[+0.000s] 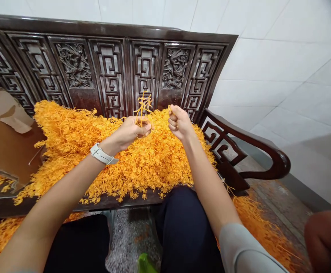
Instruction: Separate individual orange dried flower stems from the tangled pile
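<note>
Pinched in my left hand (pixel 137 131) is a thin branched orange piece (pixel 144 103), its twigs sticking up above the fingers. To its right, my right hand (pixel 179 122) is closed, with a small orange bit showing at the thumb and forefinger. The two hands are apart, at about the same height. Behind and below them a large heap of orange branched pieces (pixel 142 167) covers the seat of a dark carved wooden bench (pixel 117 201). A pale watch strap circles my left wrist.
An open cardboard box (pixel 6 132) lies at the left of the bench. The curved armrest (pixel 256 151) stands at the right. More orange pieces (pixel 262 223) lie on the floor. Part of another person's limb (pixel 325 235) shows at the lower right.
</note>
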`<state>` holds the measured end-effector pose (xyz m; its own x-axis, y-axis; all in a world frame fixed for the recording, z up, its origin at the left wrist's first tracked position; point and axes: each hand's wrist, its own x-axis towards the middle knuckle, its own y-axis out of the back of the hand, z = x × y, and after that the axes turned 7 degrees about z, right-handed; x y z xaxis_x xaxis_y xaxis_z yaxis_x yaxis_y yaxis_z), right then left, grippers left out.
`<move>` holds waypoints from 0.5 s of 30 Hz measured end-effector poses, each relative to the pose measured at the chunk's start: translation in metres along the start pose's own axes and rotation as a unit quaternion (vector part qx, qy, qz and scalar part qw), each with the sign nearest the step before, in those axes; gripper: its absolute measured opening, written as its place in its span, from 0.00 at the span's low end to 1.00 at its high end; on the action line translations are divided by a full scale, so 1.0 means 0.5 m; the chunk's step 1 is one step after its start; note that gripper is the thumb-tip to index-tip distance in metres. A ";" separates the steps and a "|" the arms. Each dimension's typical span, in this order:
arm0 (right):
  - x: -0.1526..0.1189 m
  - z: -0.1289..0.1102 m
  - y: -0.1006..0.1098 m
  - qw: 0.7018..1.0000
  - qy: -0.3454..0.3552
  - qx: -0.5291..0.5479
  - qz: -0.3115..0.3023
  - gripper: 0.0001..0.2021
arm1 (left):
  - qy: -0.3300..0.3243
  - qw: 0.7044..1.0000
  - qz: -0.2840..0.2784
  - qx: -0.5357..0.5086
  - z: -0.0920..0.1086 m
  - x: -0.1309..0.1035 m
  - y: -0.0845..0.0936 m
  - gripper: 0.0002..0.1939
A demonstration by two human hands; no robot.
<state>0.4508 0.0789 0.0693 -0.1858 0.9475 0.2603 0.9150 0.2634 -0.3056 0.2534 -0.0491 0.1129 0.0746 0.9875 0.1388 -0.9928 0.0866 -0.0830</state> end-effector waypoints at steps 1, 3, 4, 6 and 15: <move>0.003 0.007 0.017 0.998 0.018 -0.051 0.017 0.19 | -0.011 1.000 0.004 0.018 0.005 -0.002 0.004 0.11; 0.008 0.027 0.042 0.979 0.064 -0.182 0.063 0.13 | -0.035 0.997 0.028 0.056 0.009 0.000 0.012 0.10; 0.011 0.037 0.049 0.960 0.085 -0.253 0.081 0.11 | -0.047 0.995 0.043 0.075 0.007 0.003 0.016 0.09; 0.014 0.050 0.051 0.920 0.113 -0.363 0.095 0.10 | -0.070 0.989 0.068 0.115 0.001 0.009 0.021 0.09; -0.069 -0.034 -0.049 0.948 0.199 -0.228 -0.095 0.23 | -0.103 0.970 0.080 0.204 -0.016 0.029 0.018 0.10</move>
<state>0.4410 0.0368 0.0833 -0.2960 0.7235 0.6236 0.9552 0.2308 0.1855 0.2464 -0.0327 0.1062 -0.0617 0.9335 0.3533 -0.9476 -0.1660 0.2731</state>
